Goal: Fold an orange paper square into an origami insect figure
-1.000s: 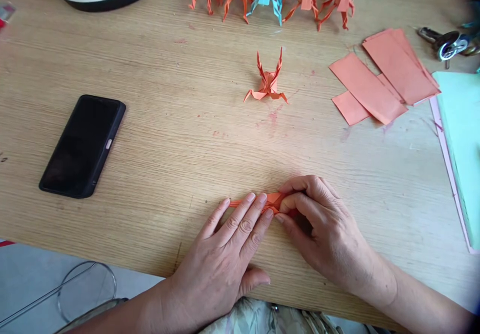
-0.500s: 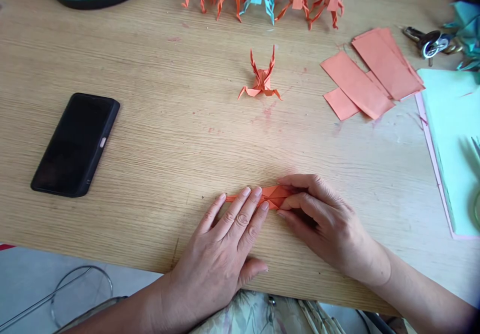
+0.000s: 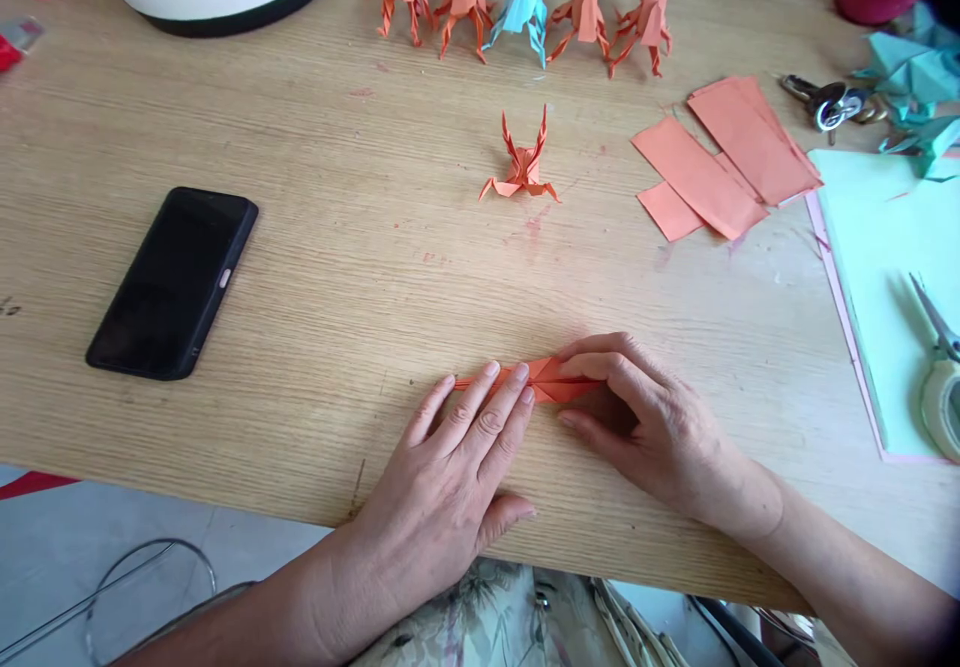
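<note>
A narrow piece of folded orange origami paper lies on the table close to its front edge. Across its left part rests my left hand, flat, fingers stretched and pressing down, thumb apart on the wood. At the paper's right end my right hand is curled, its fingertips on the upper side and the thumb near the lower edge. Part of the paper is hidden under both hands. Farther back stands a small orange origami figure with two raised twisted limbs and two spread at the sides.
A black phone lies left. Orange paper rectangles are piled at right, near keys. Several origami figures line the back. Scissors and a tape roll lie on green paper; a white-and-black object stands back left.
My right fingertips have shifted on the paper's right end and the thumb sits farther from them. My left hand stays pressed on the paper. The view has shifted slightly.
</note>
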`<state>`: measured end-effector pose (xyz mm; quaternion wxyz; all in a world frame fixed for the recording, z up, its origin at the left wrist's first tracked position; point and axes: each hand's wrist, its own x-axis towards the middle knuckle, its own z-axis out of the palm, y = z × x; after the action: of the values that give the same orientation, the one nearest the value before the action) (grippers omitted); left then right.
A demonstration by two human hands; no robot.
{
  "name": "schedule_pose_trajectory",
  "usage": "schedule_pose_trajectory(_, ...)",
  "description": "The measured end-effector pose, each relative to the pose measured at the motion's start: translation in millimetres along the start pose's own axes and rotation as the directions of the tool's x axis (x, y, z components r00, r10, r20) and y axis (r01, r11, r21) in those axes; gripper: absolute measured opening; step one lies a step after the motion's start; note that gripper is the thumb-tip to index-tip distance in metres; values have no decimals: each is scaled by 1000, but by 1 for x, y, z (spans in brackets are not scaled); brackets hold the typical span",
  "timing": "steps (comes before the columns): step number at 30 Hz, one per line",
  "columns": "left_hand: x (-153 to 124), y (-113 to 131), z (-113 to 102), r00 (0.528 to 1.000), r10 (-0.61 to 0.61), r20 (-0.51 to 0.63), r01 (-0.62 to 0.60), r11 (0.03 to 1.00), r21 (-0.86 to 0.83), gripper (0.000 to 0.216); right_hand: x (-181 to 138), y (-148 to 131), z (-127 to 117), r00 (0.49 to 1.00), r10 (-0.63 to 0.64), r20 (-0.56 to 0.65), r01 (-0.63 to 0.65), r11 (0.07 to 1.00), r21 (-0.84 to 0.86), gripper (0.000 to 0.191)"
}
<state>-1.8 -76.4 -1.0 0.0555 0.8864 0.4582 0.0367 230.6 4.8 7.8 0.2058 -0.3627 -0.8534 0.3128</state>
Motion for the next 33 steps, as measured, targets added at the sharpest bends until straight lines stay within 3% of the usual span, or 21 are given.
schedule_pose_trajectory(4,2,-8,-4,998,59,-32,-60,998,-4,72,-3,-1,2,1000,-18,14,18,1000,-4,29)
schedule_pose_trajectory(8,6,-24,-11,979,165,-117,-172,984,-54,47,-10,-1,1,997,-77,19,77,997,14,18)
schedule_pose_trajectory(11,14,-34,-12,958,195,-213,-230,960,-157,31,-9,1,0,994,-109,27,107,993,48,20)
schedule_pose_trajectory(15,29,-39,-12,953,70,-296,-188,900,-393,11,2,5,1,991,-123,53,119,991,65,23)
schedule_pose_trajectory(20,42,-38,-18,988,-50,-147,-30,867,-497,7,9,10,5,986,-150,68,147,988,57,25)
schedule_pose_trajectory(25,48,-38,-26,993,-118,-8,94,825,-557,11,8,12,6,988,-140,72,137,989,46,27)
schedule_pose_trajectory(33,53,-38,-32,991,-118,62,133,827,-547,13,8,11,6,986,-148,78,144,988,58,18)
